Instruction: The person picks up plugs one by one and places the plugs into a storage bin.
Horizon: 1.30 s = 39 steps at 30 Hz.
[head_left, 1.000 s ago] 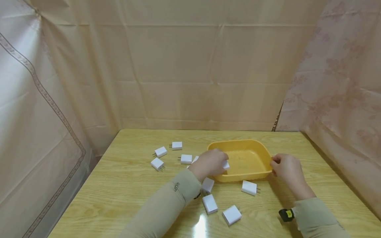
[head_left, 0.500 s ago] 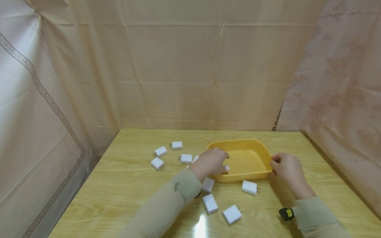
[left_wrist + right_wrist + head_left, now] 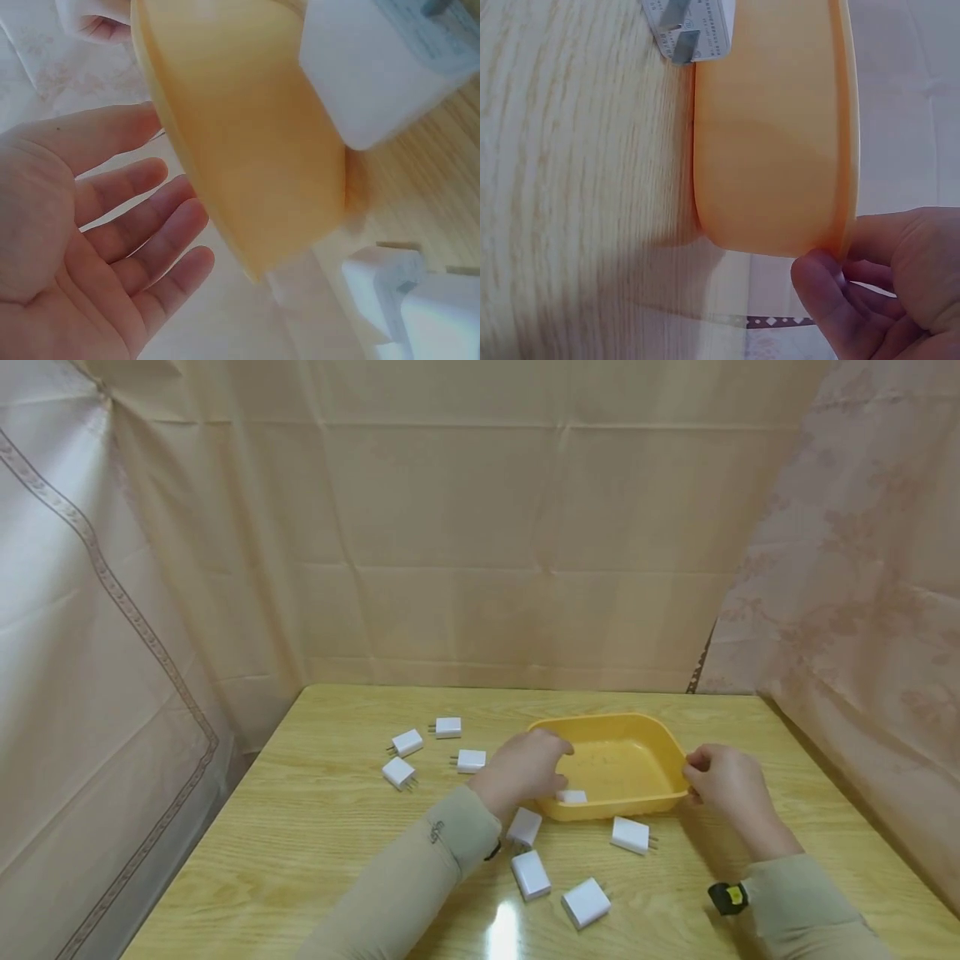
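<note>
A yellow plastic basin [image 3: 633, 764] stands on the wooden table. My right hand [image 3: 723, 785] pinches its right rim between thumb and fingers, as the right wrist view also shows. Over the left rim hangs my left hand [image 3: 522, 766], its fingers [image 3: 161, 232] spread and loosely bent with nothing between them. A white charger plug [image 3: 572, 797] lies inside the basin, just below the left fingertips. Another charger plug [image 3: 524, 827] sits close to the basin's near left corner, under the left wrist.
Several more white charger plugs lie about the table: a far-left group with this plug [image 3: 407, 742], one charger [image 3: 631, 835] in front of the basin, and near ones such as this adapter [image 3: 587, 903]. Cloth curtains [image 3: 450, 527] enclose the table's back and sides.
The left hand has let go of its charger plug, which now lies in the basin. Its fingers have parted and drawn slightly left. The right hand keeps its hold on the rim.
</note>
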Each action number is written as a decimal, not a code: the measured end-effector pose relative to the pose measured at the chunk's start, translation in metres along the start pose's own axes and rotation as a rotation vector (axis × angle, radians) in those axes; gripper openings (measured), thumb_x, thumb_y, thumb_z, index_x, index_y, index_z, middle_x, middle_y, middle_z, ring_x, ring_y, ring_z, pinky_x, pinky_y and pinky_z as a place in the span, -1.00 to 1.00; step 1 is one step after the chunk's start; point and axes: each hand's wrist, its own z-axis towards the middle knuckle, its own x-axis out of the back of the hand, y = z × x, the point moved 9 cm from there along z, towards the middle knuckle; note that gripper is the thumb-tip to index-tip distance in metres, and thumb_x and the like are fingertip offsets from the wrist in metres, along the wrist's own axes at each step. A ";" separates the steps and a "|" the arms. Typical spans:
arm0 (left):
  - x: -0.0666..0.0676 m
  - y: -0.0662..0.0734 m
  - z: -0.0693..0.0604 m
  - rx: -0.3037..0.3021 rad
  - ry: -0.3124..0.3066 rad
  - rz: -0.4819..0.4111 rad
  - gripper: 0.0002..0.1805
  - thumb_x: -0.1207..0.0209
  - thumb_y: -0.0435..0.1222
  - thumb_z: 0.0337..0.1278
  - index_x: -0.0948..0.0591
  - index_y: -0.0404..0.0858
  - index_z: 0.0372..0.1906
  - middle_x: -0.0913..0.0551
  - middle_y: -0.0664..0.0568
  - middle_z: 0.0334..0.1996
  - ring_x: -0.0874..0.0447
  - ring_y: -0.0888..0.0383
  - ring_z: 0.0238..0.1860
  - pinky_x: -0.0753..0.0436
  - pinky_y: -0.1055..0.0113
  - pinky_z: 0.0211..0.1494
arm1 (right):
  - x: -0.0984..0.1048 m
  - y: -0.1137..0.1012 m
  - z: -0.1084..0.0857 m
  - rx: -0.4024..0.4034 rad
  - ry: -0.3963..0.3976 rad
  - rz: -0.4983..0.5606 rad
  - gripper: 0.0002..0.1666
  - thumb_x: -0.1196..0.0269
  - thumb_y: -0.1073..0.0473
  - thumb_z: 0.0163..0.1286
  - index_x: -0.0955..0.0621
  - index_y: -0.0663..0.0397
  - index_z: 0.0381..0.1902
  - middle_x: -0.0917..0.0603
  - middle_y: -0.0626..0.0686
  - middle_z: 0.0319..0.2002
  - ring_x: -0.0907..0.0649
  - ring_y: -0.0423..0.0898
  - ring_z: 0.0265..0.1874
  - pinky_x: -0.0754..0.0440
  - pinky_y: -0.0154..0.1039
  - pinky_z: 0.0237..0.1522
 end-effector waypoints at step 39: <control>0.047 -0.061 -0.052 0.042 0.141 -0.021 -0.51 -0.35 -0.12 0.27 -0.64 -0.21 0.25 -0.62 -0.04 0.21 -0.58 0.00 0.23 -0.56 0.13 0.26 | 0.000 -0.005 0.010 0.020 -0.038 -0.105 -0.73 -0.23 0.34 0.42 -0.64 0.48 -0.04 -0.70 0.22 -0.32 -0.62 -0.07 -0.54 -0.65 -0.19 -0.50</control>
